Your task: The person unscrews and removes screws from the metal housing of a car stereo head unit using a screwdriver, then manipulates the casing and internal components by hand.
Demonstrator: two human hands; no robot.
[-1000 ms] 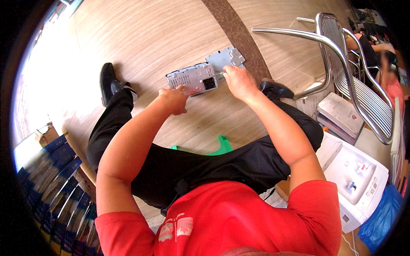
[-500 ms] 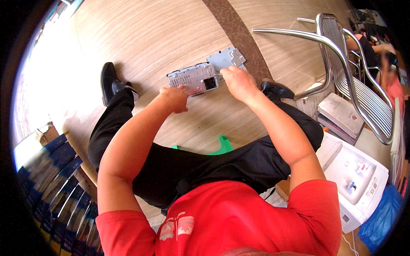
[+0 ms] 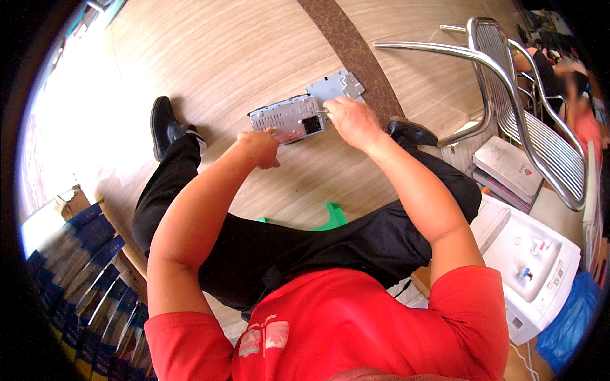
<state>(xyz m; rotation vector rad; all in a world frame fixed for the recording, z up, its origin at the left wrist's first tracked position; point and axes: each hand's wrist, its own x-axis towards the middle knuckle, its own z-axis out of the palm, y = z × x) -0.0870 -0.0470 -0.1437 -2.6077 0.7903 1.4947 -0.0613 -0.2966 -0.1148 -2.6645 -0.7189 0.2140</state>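
A silvery metal box (image 3: 287,120), its upper face pierced by slots with a dark square near the right end, lies on the wood-patterned floor (image 3: 235,54) beside a flat metal plate (image 3: 326,87). Mostly hidden, a slim metallic rod (image 3: 322,112) is gripped in the right hand (image 3: 354,122) at the box's right end, while the left hand (image 3: 259,148) touches its near edge, its hold unclear.

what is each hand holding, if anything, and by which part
The right hand holds a thin tool by the end hidden in its grip. The left hand touches the case at its near side; whether it grips cannot be told.
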